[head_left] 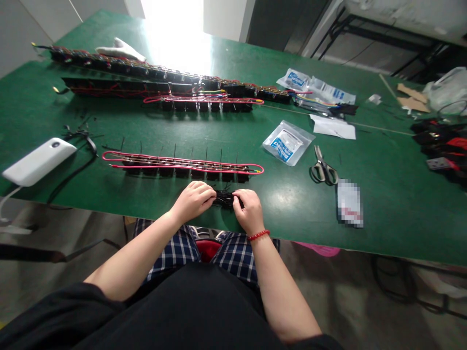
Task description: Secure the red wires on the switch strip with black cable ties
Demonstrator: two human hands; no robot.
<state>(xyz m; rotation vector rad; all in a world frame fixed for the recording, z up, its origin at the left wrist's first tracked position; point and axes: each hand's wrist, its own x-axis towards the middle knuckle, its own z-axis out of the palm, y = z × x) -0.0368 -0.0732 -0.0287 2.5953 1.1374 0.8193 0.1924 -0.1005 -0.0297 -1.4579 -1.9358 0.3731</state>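
Close to the near edge of the surface (109, 194), a small black bundle (223, 198) is lying between the two hands, and both are clamping on it. The left hand (193, 199) is pinching its left end while the right hand (248, 210) is gripping its right end, fingers curled. Just beyond them a wired strip (182, 165) is lying parallel to that edge, and scissors (323, 170) are sitting farther right.

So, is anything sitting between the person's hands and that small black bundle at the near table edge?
Nothing visible. The left hand and right hand both grip the small black bundle from either end. The long row of black parts looped with red wire lies beyond it, apart.
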